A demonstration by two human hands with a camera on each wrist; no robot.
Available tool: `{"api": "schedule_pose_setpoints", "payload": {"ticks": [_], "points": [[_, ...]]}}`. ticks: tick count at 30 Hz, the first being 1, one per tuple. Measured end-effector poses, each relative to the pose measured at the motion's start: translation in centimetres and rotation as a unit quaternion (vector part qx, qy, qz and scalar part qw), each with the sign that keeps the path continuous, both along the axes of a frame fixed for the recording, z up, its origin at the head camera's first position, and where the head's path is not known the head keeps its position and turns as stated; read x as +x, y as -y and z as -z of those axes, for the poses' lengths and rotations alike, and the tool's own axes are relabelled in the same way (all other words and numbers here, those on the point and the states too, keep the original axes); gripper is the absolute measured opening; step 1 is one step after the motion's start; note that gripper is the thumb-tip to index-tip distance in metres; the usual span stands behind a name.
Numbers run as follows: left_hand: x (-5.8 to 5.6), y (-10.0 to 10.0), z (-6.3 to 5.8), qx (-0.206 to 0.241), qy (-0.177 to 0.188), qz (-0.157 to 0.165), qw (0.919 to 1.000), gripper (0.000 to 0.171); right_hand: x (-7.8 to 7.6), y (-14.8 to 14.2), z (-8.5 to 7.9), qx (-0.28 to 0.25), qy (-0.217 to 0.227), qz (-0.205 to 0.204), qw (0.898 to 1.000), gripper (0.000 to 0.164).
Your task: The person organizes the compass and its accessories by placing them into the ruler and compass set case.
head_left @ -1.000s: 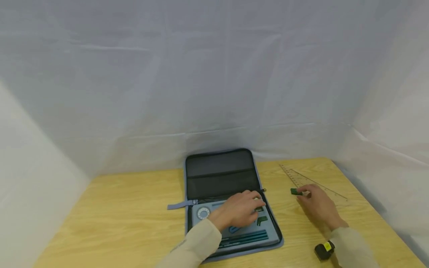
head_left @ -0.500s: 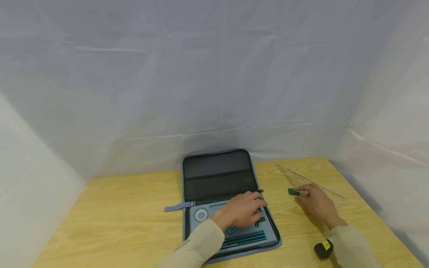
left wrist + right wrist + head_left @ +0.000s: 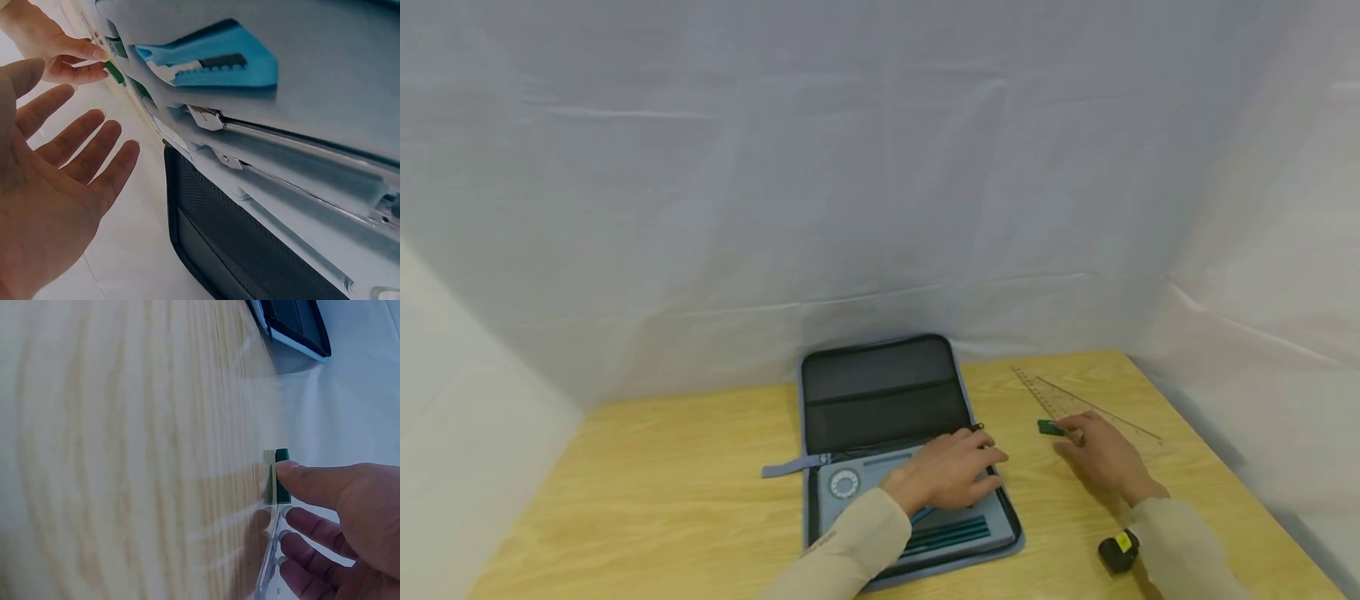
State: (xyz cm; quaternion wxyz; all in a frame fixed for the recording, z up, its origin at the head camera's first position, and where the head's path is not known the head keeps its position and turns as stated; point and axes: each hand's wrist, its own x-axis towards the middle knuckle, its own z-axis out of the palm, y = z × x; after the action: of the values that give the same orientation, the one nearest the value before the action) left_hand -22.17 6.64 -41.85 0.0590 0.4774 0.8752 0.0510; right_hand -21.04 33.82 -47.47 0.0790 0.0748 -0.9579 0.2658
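Over the right part of an unzipped pencil case point(image 3: 887, 417), my left hand point(image 3: 951, 471) hovers with its fingers spread and relaxed, holding nothing. Inside the tray, the left wrist view shows a blue utility knife point(image 3: 262, 65) and a slim metal compass point(image 3: 281, 139). My right hand point(image 3: 1105, 454) pinches a small green block point(image 3: 283, 487) between thumb and finger, low at the table. A clear triangular ruler point(image 3: 1028, 385) lies under and beyond that hand. The left hand covers part of the tray in the head view.
A black tape measure point(image 3: 1118, 552) with a yellow label lies beside the right sleeve. Dark green pencils point(image 3: 951, 533) and a round white dial point(image 3: 844, 483) sit in the tray. White sheeting point(image 3: 850, 208) hangs behind and beside the wooden table point(image 3: 685, 475).
My left hand has shifted right over the tray, covering a green piece seen earlier. The right hand keeps its pinch on the green block almost in place. The head view has turned slightly.
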Motion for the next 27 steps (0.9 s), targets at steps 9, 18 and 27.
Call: {"api": "schedule_pose_setpoints", "payload": {"ticks": [9, 18, 27], "points": [[0.12, 0.33, -0.06, 0.011, 0.002, 0.0, 0.9999, 0.038, -0.41, 0.29, 0.05, 0.014, 0.006, 0.003, 1.0, 0.031], [0.52, 0.46, -0.16, 0.016, -0.013, 0.003, 0.9998, 0.038, -0.58, 0.3, 0.16, 0.008, -0.005, 0.008, 1.0, 0.03], [0.52, 0.8, 0.0, 0.026, -0.009, 0.01, 0.9996, 0.036, -0.7, 0.41, 0.21, 0.012, -0.008, -0.002, 1.0, 0.018]]}}
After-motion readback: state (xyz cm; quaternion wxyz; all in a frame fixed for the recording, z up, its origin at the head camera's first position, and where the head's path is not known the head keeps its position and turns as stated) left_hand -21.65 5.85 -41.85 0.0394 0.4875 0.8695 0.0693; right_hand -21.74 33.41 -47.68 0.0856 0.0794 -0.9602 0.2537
